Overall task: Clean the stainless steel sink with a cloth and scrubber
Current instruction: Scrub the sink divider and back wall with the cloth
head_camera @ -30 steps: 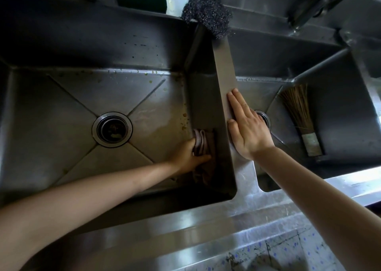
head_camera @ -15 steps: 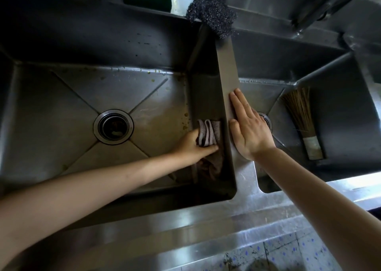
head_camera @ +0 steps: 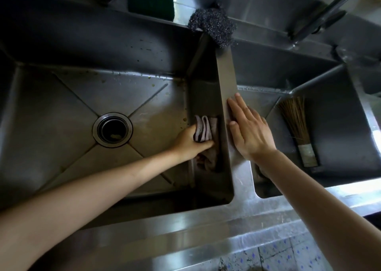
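Sink [head_camera: 61, 109], a double-basin stainless steel unit, fills the view from above; the person leans over it with both bare arms reaching in. In the large left basin the steel looks dull and streaked, with brownish specks along the back seam and near the right-hand wall, so by my reading most of the cleaning is not yet done there. The smaller right basin [head_camera: 329, 114] holds a bamboo whisk brush [head_camera: 296, 126] lying against its floor and looks untouched.

The right hand [head_camera: 249, 130] lies flat, fingers straight and together, on the divider [head_camera: 226, 79] between the basins, apparently bracing.

The left hand [head_camera: 191, 141] is down inside the left basin, fingers curled round a bunched pinkish-grey cloth [head_camera: 205, 130] and pressing it against the divider-side wall, near the bottom. That wall seems to be the part being wiped now.

A round drain [head_camera: 112, 129] sits in the middle of the left basin floor, with a bit of pale debris inside.

The steel-wool scrubber [head_camera: 212, 26] rests on the back ledge at the far end of the divider, well apart from both hands; the scrubbing stage looks yet to come.
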A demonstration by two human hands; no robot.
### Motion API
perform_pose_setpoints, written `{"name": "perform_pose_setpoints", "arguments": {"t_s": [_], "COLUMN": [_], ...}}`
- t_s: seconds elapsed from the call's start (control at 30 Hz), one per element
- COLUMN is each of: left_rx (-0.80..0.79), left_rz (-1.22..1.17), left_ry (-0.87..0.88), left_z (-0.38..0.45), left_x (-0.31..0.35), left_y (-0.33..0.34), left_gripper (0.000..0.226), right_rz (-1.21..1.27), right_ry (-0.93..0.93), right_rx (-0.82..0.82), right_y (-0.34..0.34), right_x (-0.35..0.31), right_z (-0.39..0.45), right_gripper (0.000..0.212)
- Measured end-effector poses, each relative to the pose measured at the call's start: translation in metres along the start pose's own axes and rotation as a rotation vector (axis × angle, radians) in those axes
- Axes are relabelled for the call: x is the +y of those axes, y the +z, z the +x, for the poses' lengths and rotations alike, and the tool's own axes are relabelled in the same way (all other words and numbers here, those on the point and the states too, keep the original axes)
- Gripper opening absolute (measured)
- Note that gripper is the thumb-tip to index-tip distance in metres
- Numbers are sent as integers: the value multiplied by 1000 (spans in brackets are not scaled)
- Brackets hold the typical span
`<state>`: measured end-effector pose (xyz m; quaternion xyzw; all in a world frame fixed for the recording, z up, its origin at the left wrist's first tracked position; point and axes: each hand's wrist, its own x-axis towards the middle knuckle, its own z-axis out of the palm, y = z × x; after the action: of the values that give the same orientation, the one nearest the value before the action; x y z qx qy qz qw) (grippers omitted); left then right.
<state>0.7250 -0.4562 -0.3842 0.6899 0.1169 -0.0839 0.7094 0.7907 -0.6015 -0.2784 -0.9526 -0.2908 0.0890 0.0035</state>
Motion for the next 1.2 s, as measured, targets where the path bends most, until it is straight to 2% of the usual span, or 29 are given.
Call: {"name": "perform_pose_setpoints", "arguments": {"t_s": [0.17,0.27,0.4,0.53,0.83,0.97,1.2], "left_rx": [-2,-44,-27,-19,31,7,-79], "left_rz": [-16,-42,-10,2,141,279,140], "left_ry": [44,-1,-20,-10,-72,-174,-208], "left_z": [13,16,21,27,47,46,36], "left_x": [14,19,19,15,-9,-27,-34], "left_y": [-9,-12,-13,-13,-17,-17,-11], "left_gripper": [32,31,27,34,33,42,33], "right_rz": [24,42,50,138,171,179,217], "right_ry": [58,105,102,101,81,69,60], "right_rx": [10,6,8,52,73,69,85], "right_y": [-7,-9,-7,-1,0,0,3], "right_x": [-2,-4,-7,-8,-6,-6,-5], "right_z": [36,60,75,75,76,76,77], "right_gripper": [58,56,56,60,59,59,58]}}
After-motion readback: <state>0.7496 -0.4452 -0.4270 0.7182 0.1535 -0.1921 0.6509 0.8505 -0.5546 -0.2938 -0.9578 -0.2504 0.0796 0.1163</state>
